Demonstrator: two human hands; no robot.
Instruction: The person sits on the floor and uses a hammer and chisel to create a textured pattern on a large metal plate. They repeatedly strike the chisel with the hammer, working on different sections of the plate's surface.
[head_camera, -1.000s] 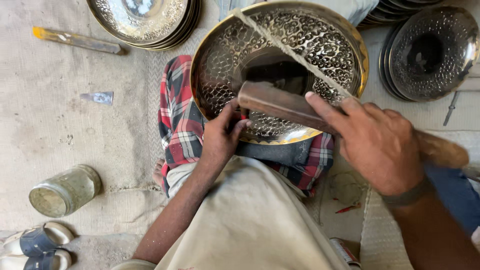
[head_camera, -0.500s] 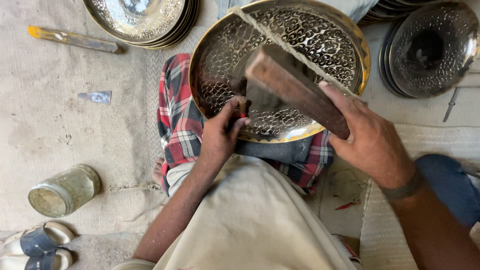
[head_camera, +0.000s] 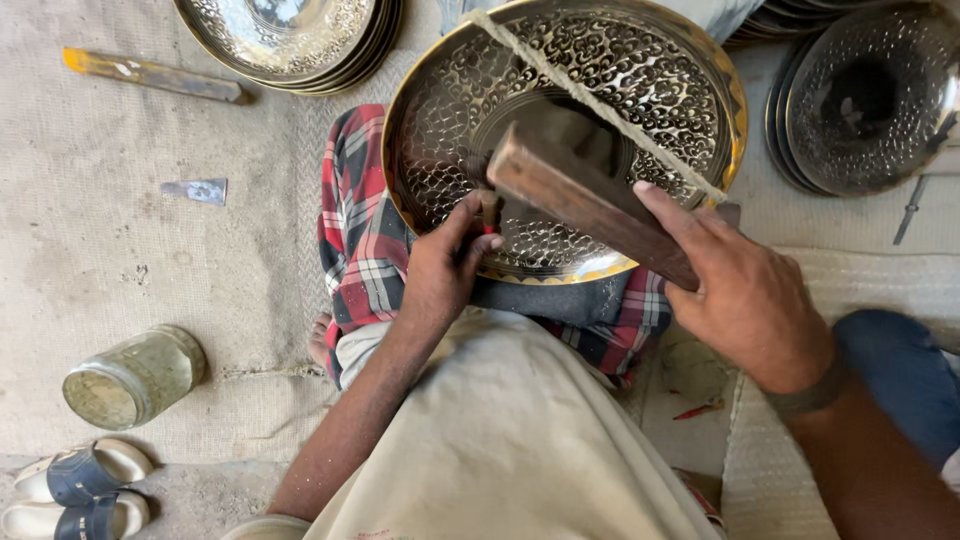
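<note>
The person is wearing a loose cream cotton shirt (head_camera: 500, 440) and a red-checked plaid cloth wrap (head_camera: 360, 240). A dark narrow wristband (head_camera: 805, 398) is circling the right wrist at four o'clock.

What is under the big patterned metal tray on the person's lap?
The tray rests on a red checked cloth spread over the lap. Dark fabric shows at its near rim. Whatever lies beneath its middle is covered.
</note>
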